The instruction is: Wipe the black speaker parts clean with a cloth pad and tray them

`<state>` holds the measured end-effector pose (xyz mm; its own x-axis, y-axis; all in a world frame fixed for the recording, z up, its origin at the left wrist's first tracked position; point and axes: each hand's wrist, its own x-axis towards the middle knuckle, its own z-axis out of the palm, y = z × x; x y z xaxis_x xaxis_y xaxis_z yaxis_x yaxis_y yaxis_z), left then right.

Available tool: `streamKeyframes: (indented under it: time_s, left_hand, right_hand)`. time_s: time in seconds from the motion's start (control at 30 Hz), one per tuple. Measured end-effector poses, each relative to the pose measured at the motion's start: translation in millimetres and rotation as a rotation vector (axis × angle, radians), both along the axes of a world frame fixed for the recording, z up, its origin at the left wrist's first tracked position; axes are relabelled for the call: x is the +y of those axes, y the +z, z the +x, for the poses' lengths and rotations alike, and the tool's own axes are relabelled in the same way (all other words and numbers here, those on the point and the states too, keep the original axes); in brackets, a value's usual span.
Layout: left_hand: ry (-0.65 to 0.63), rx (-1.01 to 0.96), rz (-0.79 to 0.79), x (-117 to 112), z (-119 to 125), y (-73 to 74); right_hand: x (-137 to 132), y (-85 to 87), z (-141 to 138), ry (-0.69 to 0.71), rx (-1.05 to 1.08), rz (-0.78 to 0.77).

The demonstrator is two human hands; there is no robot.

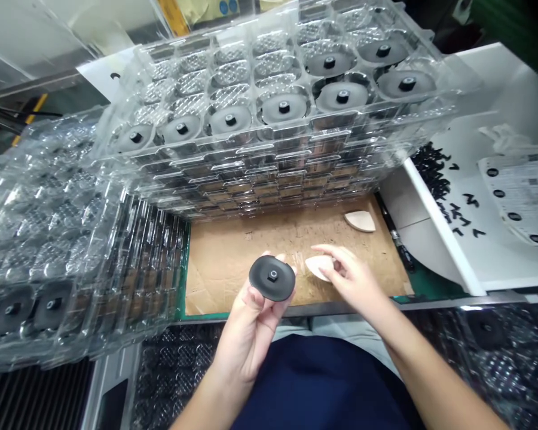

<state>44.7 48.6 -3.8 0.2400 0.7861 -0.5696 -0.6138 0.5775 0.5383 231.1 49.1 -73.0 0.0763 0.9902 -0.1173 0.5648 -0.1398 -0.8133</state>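
My left hand [253,325] grips a dark grey rounded disc [281,286] by its edges, with the side that has a small black raised hub facing up. Just right of it, my right hand [347,275] pinches a white leaf-shaped pad [319,267] between thumb and fingers, a little apart from the disc. Both are above a brown cardboard sheet [219,263]. A second white leaf-shaped pad [360,221] lies on the cardboard, farther back to the right.
Behind the cardboard rises a stack of clear plastic trays [269,140], its top one holding several similar discs. More clear trays [63,239] stand at left. A white bin [457,263] on the right holds small black parts [434,173]. A black marker pen [397,239] lies beside it.
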Motion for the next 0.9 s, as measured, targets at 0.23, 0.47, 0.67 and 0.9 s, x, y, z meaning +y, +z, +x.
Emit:
streamKeyframes:
  time_s: [0.23,0.47,0.67,0.9]
  left_hand:
    - [0.038,0.008,-0.036,5,2,-7.3]
    - [0.058,0.020,-0.021,4,3,-8.1]
    - [0.005,0.042,0.083,-4,3,-7.0]
    - [0.007,0.017,0.059,-8,-1,0.4]
  right_hand:
    - [-45,-41.1,-16,-0.059,-0.098,-0.033]
    - [-31,-25.8,-7,-0.049,-0.084,-0.011]
    - [-14,76.0,-25,0.091,0.145,0.303]
    - [-6,108.0,-47,0.479,0.114,0.336]
